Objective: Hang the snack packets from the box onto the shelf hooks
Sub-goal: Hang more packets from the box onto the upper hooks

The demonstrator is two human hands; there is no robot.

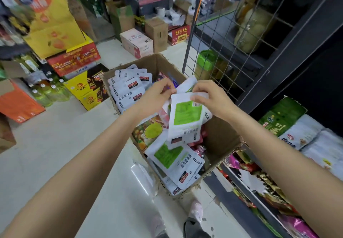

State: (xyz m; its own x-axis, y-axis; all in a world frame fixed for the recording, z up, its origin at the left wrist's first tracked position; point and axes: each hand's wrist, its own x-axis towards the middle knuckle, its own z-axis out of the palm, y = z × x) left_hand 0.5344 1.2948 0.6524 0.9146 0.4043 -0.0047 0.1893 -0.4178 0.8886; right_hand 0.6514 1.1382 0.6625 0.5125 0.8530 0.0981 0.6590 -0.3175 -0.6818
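Note:
An open cardboard box (220, 141) stands on the floor, filled with white snack packets (128, 87), some with green panels (172, 158). Above the box I hold a small bunch of white-and-green packets (185, 117) by their top edges. My left hand (157, 93) pinches the bunch at its upper left. On the upper right, my right hand (207, 96) grips the top edge. A wire grid panel (228, 55) rises just behind and to the right of the box; its hooks are not plain to see.
Shelves on the right hold green and white bags (297, 130) and colourful packets (259, 185) lower down. Stacked drink cartons (74, 59), bottles (48, 93) and cardboard boxes (137, 42) line the left and far side. Pale tiled floor (65, 145) spreads left of the box.

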